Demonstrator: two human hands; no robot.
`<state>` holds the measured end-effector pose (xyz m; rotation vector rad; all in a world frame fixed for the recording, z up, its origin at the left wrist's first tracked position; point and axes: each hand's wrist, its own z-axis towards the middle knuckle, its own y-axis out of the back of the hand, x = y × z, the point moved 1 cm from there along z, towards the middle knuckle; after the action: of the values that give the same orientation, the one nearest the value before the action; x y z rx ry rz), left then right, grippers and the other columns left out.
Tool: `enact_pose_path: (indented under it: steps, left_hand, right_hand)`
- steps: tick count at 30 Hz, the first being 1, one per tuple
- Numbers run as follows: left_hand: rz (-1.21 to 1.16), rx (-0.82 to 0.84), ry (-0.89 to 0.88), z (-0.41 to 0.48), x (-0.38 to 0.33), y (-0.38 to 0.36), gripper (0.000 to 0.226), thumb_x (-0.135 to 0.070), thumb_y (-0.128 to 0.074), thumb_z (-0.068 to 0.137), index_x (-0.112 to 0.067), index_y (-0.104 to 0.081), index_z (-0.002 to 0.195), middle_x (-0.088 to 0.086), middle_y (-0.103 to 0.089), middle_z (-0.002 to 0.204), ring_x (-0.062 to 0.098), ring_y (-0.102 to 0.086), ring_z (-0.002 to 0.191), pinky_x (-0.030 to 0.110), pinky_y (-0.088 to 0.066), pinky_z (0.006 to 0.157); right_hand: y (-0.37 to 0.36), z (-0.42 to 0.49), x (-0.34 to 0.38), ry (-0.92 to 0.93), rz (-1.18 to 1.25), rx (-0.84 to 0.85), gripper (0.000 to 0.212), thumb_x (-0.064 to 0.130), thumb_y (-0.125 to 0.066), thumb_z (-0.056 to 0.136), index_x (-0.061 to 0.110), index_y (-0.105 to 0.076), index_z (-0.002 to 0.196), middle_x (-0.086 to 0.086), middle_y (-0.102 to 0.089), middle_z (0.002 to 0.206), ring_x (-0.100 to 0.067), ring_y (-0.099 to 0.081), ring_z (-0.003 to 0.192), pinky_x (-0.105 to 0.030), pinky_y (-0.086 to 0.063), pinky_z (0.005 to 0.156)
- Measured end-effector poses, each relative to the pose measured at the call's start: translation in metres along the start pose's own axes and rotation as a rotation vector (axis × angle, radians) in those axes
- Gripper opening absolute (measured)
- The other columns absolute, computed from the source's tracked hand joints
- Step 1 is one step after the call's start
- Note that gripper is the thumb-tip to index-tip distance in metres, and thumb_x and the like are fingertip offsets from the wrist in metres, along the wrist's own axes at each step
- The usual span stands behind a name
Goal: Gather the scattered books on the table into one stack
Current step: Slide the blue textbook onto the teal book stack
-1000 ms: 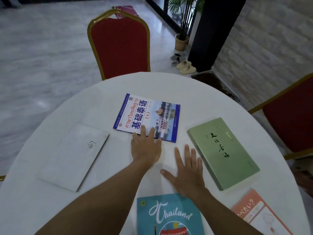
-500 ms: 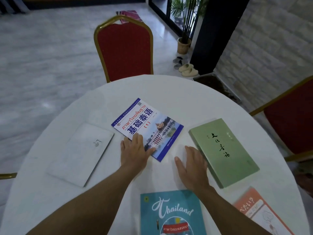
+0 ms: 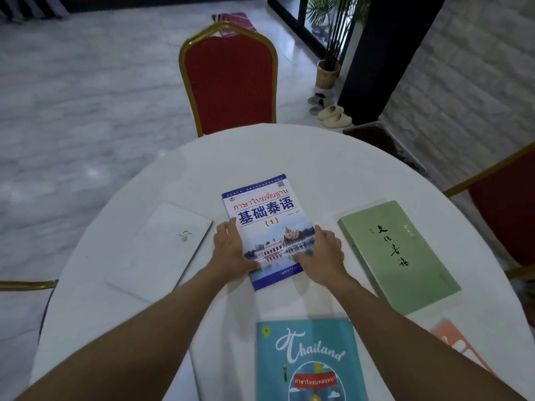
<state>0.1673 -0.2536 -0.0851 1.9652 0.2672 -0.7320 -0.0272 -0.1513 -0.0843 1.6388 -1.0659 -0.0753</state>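
A: Starting with the biggest — taking up most of the view, a round white table (image 3: 289, 157), with five books lying flat and apart on it.

B: And past its far edge?

A: Standing just behind, a red chair (image 3: 228, 82) with a gold frame. Showing at the right edge, part of a second red chair (image 3: 503, 224).

B: Going through the books now?

A: Lying at far right, tilted, a green book (image 3: 396, 256). Sitting at the near edge, partly cut off, a teal Thailand book (image 3: 309, 363). Resting at left, a white book (image 3: 159, 250). Lying in the middle, a blue textbook (image 3: 269, 230), its cover facing up. Peeking in at near right, an orange book (image 3: 451, 340), mostly out of frame.

B: And the hands?

A: Gripping the blue textbook from both sides. Left hand (image 3: 231, 250) clasping its left edge, thumb pressing on the cover. Right hand (image 3: 324, 256) clasping its right edge, thumb lying across the cover near the bottom. Cannot tell whether lifting off the table or sitting flat on it.
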Motion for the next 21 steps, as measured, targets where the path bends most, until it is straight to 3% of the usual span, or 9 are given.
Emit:
enact_pose_path:
  steps: [4, 8, 10, 12, 16, 18, 21]
  left_hand:
    - [-0.097, -0.037, 0.240, -0.022, -0.003, -0.014, 0.076, -0.025, -0.083, 0.071, -0.009, -0.039, 0.130, 0.012, -0.037, 0.132, 0.025, -0.044, 0.122, 0.035, -0.047, 0.098]
    - [-0.333, -0.061, 0.413, -0.027, -0.002, -0.011, 0.053, -0.015, -0.078, 0.072, -0.002, -0.059, 0.120, 0.016, -0.059, 0.124, 0.031, -0.062, 0.110, 0.045, -0.056, 0.092]
    - [-0.506, -0.039, 0.471, -0.027, -0.001, -0.006, 0.036, -0.008, -0.076, 0.078, 0.000, -0.067, 0.111, 0.017, -0.070, 0.116, 0.030, -0.070, 0.094, 0.041, -0.061, 0.081]
    - [-0.640, 0.004, 0.499, -0.030, -0.002, -0.001, 0.025, -0.001, -0.072, 0.082, 0.001, -0.066, 0.107, 0.018, -0.072, 0.112, 0.027, -0.069, 0.083, 0.033, -0.059, 0.065]
    - [-0.684, 0.036, 0.443, -0.040, -0.006, 0.004, 0.021, 0.005, -0.066, 0.086, 0.000, -0.061, 0.105, 0.019, -0.070, 0.114, 0.023, -0.068, 0.080, 0.031, -0.057, 0.062]
    - [-0.686, 0.037, 0.390, -0.049, -0.007, 0.006, 0.036, 0.003, -0.068, 0.086, -0.003, -0.051, 0.117, 0.016, -0.067, 0.116, 0.016, -0.066, 0.081, 0.029, -0.056, 0.058]
    - [-0.662, 0.101, 0.316, -0.067, -0.013, 0.010, 0.063, 0.001, -0.071, 0.085, -0.018, -0.033, 0.132, 0.005, -0.059, 0.110, 0.014, -0.062, 0.082, 0.025, -0.055, 0.053]
  right_hand:
    - [0.002, -0.005, 0.014, -0.163, 0.113, 0.052, 0.074, 0.032, -0.089, 0.069, 0.014, -0.052, 0.130, -0.012, -0.051, 0.133, -0.032, -0.050, 0.125, -0.046, -0.049, 0.103]
    - [-0.002, -0.015, 0.015, -0.236, 0.249, 0.097, 0.063, 0.020, -0.087, 0.071, 0.011, -0.058, 0.126, -0.013, -0.060, 0.127, -0.033, -0.061, 0.117, -0.044, -0.056, 0.097]
    - [-0.004, -0.021, 0.011, -0.236, 0.339, 0.120, 0.052, 0.009, -0.080, 0.076, 0.013, -0.058, 0.122, -0.011, -0.062, 0.123, -0.028, -0.064, 0.108, -0.037, -0.058, 0.080]
    - [-0.004, -0.028, 0.009, -0.212, 0.456, 0.134, 0.043, 0.000, -0.070, 0.082, 0.017, -0.054, 0.117, -0.008, -0.064, 0.117, -0.022, -0.063, 0.098, -0.029, -0.050, 0.066]
    - [0.004, -0.046, 0.008, -0.168, 0.569, 0.144, 0.033, -0.003, -0.059, 0.087, 0.020, -0.055, 0.111, -0.006, -0.066, 0.108, -0.021, -0.065, 0.092, -0.035, -0.054, 0.070]
    - [0.012, -0.057, 0.005, -0.150, 0.584, 0.142, 0.033, -0.002, -0.059, 0.088, 0.018, -0.055, 0.115, -0.006, -0.066, 0.107, -0.021, -0.066, 0.090, -0.038, -0.056, 0.072]
    - [0.025, -0.075, 0.000, -0.102, 0.620, 0.142, 0.046, -0.005, -0.061, 0.086, 0.019, -0.052, 0.123, -0.005, -0.064, 0.111, -0.020, -0.063, 0.090, -0.029, -0.051, 0.061]
